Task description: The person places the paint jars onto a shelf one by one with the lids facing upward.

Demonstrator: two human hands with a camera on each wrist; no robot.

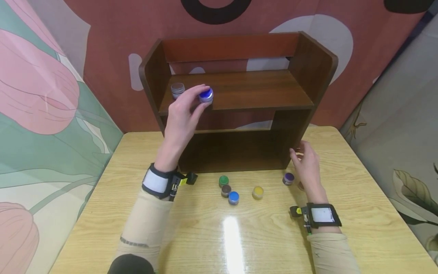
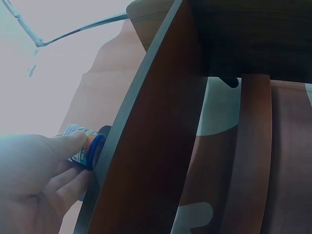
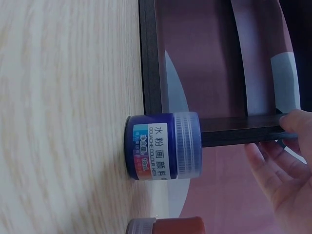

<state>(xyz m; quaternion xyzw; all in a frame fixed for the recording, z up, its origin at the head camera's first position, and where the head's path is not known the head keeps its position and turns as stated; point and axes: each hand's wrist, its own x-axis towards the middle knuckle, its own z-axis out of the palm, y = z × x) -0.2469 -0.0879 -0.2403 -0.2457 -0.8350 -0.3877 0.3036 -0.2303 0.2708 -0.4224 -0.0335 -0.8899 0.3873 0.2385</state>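
My left hand [image 1: 183, 114] pinches a small blue gouache paint jar [image 1: 206, 96] between thumb and fingers, at the front of the upper shelf [image 1: 253, 89]. In the left wrist view the jar [image 2: 87, 148] lies sideways by the shelf board's edge. Just left of it, a clear-lidded jar [image 1: 177, 90] stands on that shelf. My right hand [image 1: 307, 165] grips the front edge of the brown shelf unit's right side panel [image 3: 234, 132], thumb on one side and fingers on the other. Close below that hand, a purple gouache jar [image 3: 161, 146] stands on the table.
Green [image 1: 224, 180], dark brown [image 1: 226, 190] and bright blue [image 1: 234, 198] jars cluster on the wooden table [image 1: 198, 236] before the unit. A yellow jar [image 1: 258, 192] stands to their right. An orange-brown jar [image 3: 178, 225] is partly cut off near the purple one.
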